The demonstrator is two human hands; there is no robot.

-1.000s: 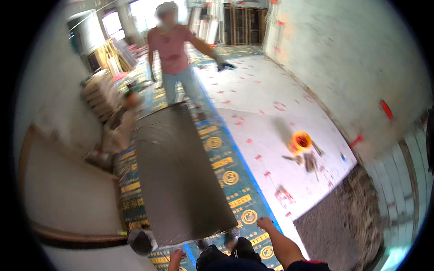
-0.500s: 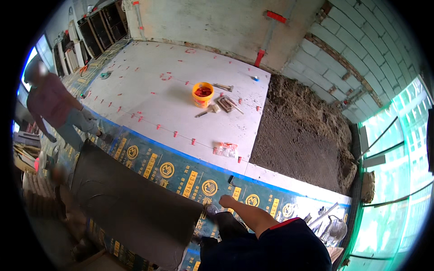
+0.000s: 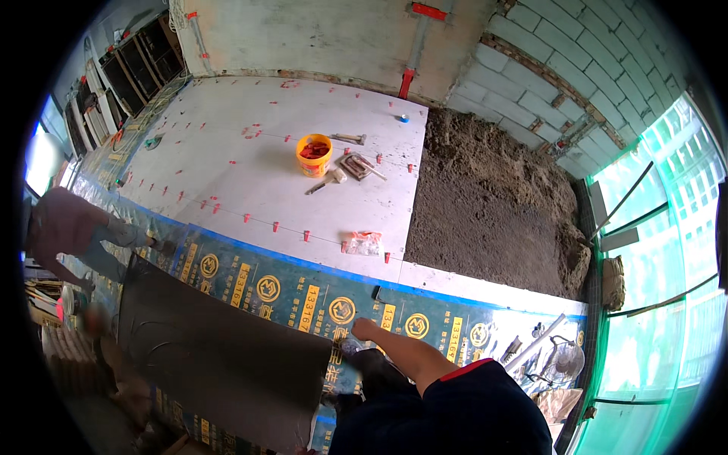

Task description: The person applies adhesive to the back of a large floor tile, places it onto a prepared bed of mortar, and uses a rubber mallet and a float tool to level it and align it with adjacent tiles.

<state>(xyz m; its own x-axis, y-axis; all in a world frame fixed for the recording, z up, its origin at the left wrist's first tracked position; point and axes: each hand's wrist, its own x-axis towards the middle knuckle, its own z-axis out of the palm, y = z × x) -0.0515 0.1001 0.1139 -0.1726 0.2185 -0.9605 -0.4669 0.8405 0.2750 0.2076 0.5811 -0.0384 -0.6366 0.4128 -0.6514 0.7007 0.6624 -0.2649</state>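
The right hand [image 3: 364, 328] grips, as far as I can tell, the corner of the large dark slab [image 3: 220, 356] over the blue sheet [image 3: 303, 292]; left hand unseen; better lower it level with the co-worker [image 3: 76, 231].

A pale tiled floor [image 3: 243, 163] is carrying an orange bucket [image 3: 314, 154], a mallet [image 3: 327, 180], red spacers [image 3: 275, 227] and a blue patterned sheet [image 3: 303, 292].

We record a large dark matt slab [image 3: 220, 356] with a rough trowelled face, smooth pale floor tiles [image 3: 250, 167], glossy blue printed plastic sheeting [image 3: 303, 292] and coarse grey mortar bed [image 3: 493, 205].
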